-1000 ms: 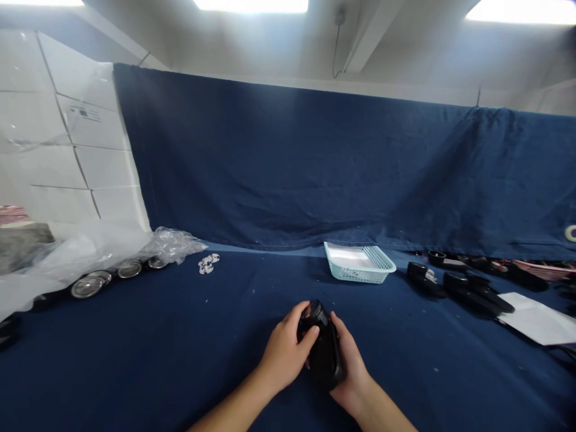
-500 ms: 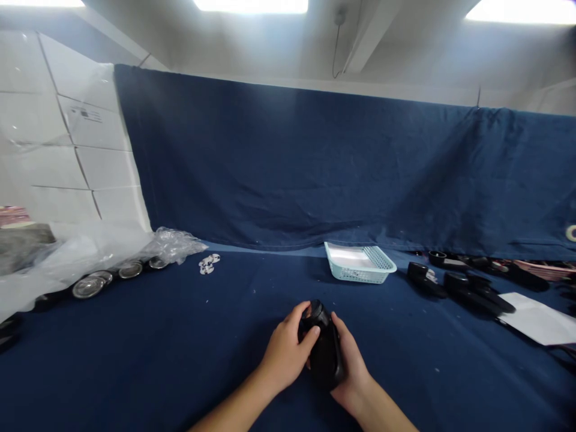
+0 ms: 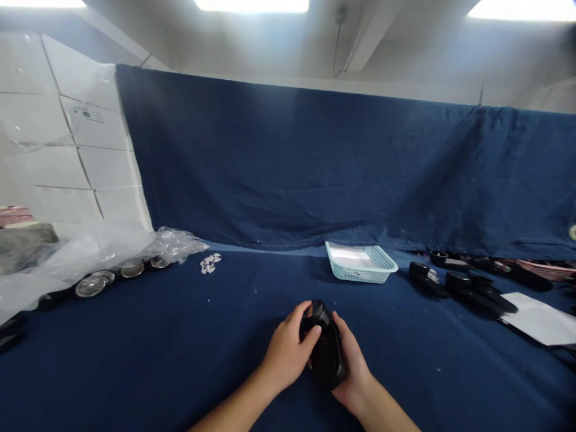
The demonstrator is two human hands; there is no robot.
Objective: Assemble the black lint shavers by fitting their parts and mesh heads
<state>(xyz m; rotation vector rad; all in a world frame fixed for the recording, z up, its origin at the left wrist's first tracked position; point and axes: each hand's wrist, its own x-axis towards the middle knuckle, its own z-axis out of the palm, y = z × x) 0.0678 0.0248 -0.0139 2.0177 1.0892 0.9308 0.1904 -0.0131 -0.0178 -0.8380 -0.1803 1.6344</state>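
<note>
Between my two hands, above the blue cloth, is a black device [image 3: 328, 359] with a long rounded body and a round, knob-like part at its far end. My left hand [image 3: 288, 345] grips that round part, thumb lying across the front of it and fingers behind. Wrapped along the right side of the body is my right hand [image 3: 353, 363], its palm partly underneath. My fingers and the dark colour hide the underside and fine details, so its exact kind cannot be made out.
A light blue basket [image 3: 362, 275] with white paper stands ahead. Black devices [image 3: 425, 280] and a white sheet [image 3: 540, 318] lie right. At left are round, shiny-faced pieces [image 3: 92, 285], clear plastic [image 3: 173, 245] and small white pieces [image 3: 209, 263]. A dark blue curtain [image 3: 288, 162] hangs behind.
Both hands keep the same hold on the black device, with hardly any movement. The whole view has shifted very slightly.
</note>
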